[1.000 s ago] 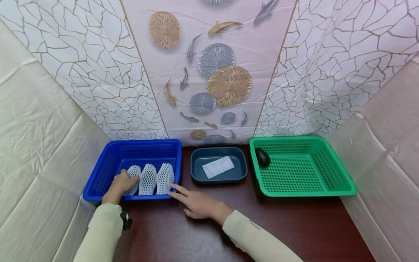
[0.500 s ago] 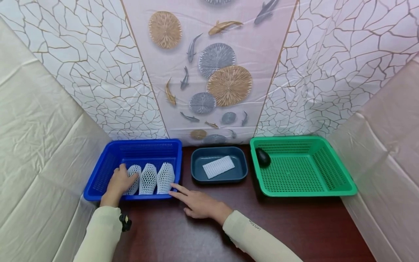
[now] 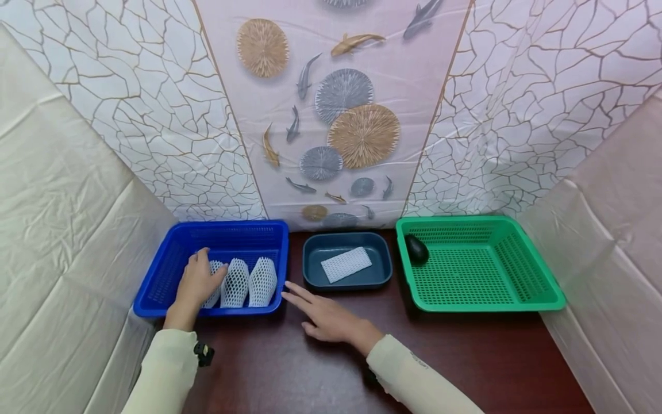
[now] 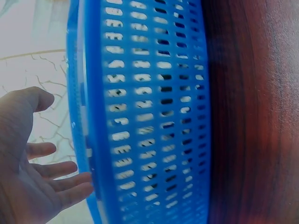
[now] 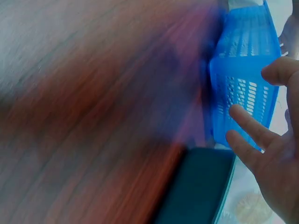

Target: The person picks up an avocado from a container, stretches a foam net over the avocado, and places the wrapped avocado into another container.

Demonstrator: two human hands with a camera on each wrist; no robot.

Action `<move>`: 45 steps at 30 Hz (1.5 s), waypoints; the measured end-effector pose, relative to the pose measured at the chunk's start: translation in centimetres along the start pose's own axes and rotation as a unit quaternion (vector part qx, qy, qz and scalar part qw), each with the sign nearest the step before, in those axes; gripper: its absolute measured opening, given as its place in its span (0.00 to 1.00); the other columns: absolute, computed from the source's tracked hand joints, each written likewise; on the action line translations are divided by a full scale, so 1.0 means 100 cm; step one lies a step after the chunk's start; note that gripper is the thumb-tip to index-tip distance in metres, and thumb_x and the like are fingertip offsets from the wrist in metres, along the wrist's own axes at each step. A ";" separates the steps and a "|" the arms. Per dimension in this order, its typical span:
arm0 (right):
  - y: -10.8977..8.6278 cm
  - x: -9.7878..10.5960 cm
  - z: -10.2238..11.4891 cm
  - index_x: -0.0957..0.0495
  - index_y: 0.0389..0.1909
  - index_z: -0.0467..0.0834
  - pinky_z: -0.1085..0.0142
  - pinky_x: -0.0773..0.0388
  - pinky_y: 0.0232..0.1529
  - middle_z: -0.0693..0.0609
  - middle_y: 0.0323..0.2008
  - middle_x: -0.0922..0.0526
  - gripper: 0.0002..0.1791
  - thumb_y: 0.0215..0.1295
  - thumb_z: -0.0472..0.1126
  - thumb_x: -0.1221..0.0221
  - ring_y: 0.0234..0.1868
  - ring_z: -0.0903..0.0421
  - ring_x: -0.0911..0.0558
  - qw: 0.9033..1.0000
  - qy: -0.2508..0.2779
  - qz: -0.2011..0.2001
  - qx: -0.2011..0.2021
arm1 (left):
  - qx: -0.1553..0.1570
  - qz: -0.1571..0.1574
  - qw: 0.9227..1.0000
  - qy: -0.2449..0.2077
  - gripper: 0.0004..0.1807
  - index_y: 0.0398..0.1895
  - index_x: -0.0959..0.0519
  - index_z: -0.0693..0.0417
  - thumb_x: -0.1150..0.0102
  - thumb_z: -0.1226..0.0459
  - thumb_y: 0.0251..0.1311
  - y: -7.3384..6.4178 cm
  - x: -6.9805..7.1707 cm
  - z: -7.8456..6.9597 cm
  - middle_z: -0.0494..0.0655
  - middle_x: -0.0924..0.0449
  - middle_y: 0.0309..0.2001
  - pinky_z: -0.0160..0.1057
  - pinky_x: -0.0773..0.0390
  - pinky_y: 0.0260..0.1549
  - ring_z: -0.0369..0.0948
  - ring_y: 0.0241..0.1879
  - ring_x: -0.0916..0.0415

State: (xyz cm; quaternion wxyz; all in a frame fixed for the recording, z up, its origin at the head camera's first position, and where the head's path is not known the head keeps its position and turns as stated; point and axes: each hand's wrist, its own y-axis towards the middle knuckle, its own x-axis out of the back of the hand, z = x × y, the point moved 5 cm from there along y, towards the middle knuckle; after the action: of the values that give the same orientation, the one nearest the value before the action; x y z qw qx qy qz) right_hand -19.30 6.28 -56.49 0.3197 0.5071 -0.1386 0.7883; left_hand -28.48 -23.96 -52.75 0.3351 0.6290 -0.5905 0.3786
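Three white foam-net-wrapped pieces stand in a row at the front of the blue basket (image 3: 227,225): a left one (image 3: 212,298), a middle one (image 3: 235,283) and a right one (image 3: 262,282). Over the left piece, partly hiding it, is my left hand (image 3: 195,282); in the left wrist view its fingers (image 4: 60,169) are spread with nothing between them. My right hand (image 3: 331,317) reaches toward the basket's front right corner, fingertips right at the rim. Seen in the right wrist view, its fingers (image 5: 254,128) are straight and apart.
Between the baskets is a dark teal tray (image 3: 310,276) with a flat white foam net (image 3: 346,264) lying in it. At the right stands a green basket (image 3: 481,307) holding a dark, glossy oval item (image 3: 416,249). Fabric walls enclose the brown table (image 3: 289,379).
My left hand has risen and shifted slightly back and right from beside the left wrapped piece. My right hand has drawn off to the right, away from the right wrapped piece.
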 end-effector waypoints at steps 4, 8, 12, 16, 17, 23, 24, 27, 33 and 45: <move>-0.011 0.014 -0.003 0.54 0.84 0.57 0.58 0.25 0.66 0.57 0.85 0.60 0.47 0.71 0.39 0.39 0.76 0.54 0.33 1.000 -0.003 -0.006 -0.019 | -0.018 -0.010 1.000 0.001 0.43 0.79 0.48 0.68 0.45 0.52 0.72 -0.004 0.005 -0.012 0.77 0.46 0.74 0.72 0.35 0.63 0.72 0.70 0.41; -0.023 0.028 -0.007 0.55 0.84 0.59 0.57 0.25 0.66 0.59 0.84 0.59 0.47 0.72 0.38 0.39 0.76 0.55 0.33 0.999 0.000 -0.014 -0.037 | -0.031 -0.018 0.999 -0.007 0.42 0.79 0.48 0.66 0.44 0.52 0.72 -0.009 0.010 -0.024 0.76 0.45 0.75 0.72 0.34 0.62 0.71 0.70 0.41; -0.036 0.040 -0.014 0.53 0.83 0.58 0.58 0.23 0.64 0.57 0.84 0.57 0.46 0.72 0.39 0.39 0.77 0.56 0.34 0.998 -0.003 -0.029 -0.054 | -0.051 -0.032 0.998 -0.009 0.41 0.79 0.46 0.65 0.43 0.53 0.72 -0.014 0.012 -0.034 0.75 0.44 0.75 0.71 0.33 0.62 0.70 0.70 0.40; -0.052 0.055 -0.022 0.50 0.83 0.55 0.58 0.21 0.60 0.53 0.84 0.53 0.44 0.72 0.40 0.39 0.77 0.54 0.34 0.996 -0.018 -0.053 -0.064 | -0.074 -0.043 0.996 -0.015 0.40 0.79 0.44 0.64 0.43 0.53 0.72 -0.018 0.012 -0.045 0.72 0.42 0.75 0.70 0.33 0.62 0.69 0.69 0.37; -0.056 0.059 -0.024 0.48 0.83 0.54 0.58 0.20 0.59 0.51 0.84 0.51 0.44 0.72 0.39 0.38 0.77 0.53 0.33 0.996 -0.023 -0.061 -0.062 | -0.078 -0.044 0.996 -0.017 0.40 0.78 0.43 0.64 0.43 0.53 0.72 -0.019 0.012 -0.048 0.71 0.42 0.75 0.70 0.33 0.62 0.69 0.69 0.37; -0.085 0.079 -0.038 0.45 0.82 0.51 0.60 0.19 0.49 0.50 0.83 0.48 0.43 0.70 0.38 0.37 0.75 0.51 0.31 0.991 -0.052 -0.094 -0.082 | -0.102 -0.052 0.993 -0.013 0.39 0.78 0.41 0.61 0.42 0.52 0.72 -0.024 0.008 -0.060 0.69 0.40 0.75 0.70 0.30 0.61 0.67 0.71 0.37; -0.090 0.083 -0.040 0.45 0.82 0.50 0.60 0.19 0.50 0.50 0.83 0.48 0.43 0.70 0.38 0.36 0.75 0.51 0.31 0.990 -0.055 -0.100 -0.086 | -0.107 -0.053 0.993 -0.012 0.39 0.78 0.41 0.61 0.41 0.52 0.72 -0.024 0.007 -0.062 0.69 0.39 0.74 0.69 0.30 0.61 0.66 0.71 0.37; -0.104 0.095 -0.047 0.44 0.82 0.50 0.56 0.19 0.56 0.51 0.83 0.48 0.43 0.69 0.38 0.36 0.77 0.50 0.33 0.987 -0.058 -0.114 -0.094 | -0.122 -0.056 0.991 -0.018 0.38 0.77 0.39 0.61 0.40 0.52 0.71 -0.026 0.005 -0.069 0.69 0.38 0.74 0.68 0.30 0.61 0.66 0.70 0.36; -0.128 0.116 -0.061 0.48 0.83 0.54 0.51 0.22 0.62 0.54 0.83 0.51 0.45 0.70 0.39 0.36 0.78 0.47 0.35 0.983 -0.063 -0.125 -0.120 | -0.154 -0.059 0.986 -0.033 0.37 0.75 0.37 0.62 0.38 0.54 0.70 -0.032 0.000 -0.083 0.69 0.36 0.72 0.68 0.31 0.63 0.66 0.70 0.35; -0.157 0.148 -0.101 0.47 0.82 0.49 0.39 0.28 0.64 0.42 0.80 0.43 0.45 0.69 0.36 0.36 0.76 0.38 0.36 0.970 -0.052 -0.171 -0.164 | -0.236 -0.074 0.968 -0.033 0.34 0.71 0.32 0.60 0.35 0.55 0.67 -0.049 -0.024 -0.118 0.64 0.27 0.66 0.61 0.27 0.64 0.60 0.66 0.28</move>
State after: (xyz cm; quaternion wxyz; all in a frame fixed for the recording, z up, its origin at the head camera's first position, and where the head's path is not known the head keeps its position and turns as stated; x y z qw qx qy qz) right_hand -20.52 29.00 -49.47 0.5212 0.5043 -0.1936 0.6607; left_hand -24.58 -12.15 -48.98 0.4814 0.5864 -0.6256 0.1817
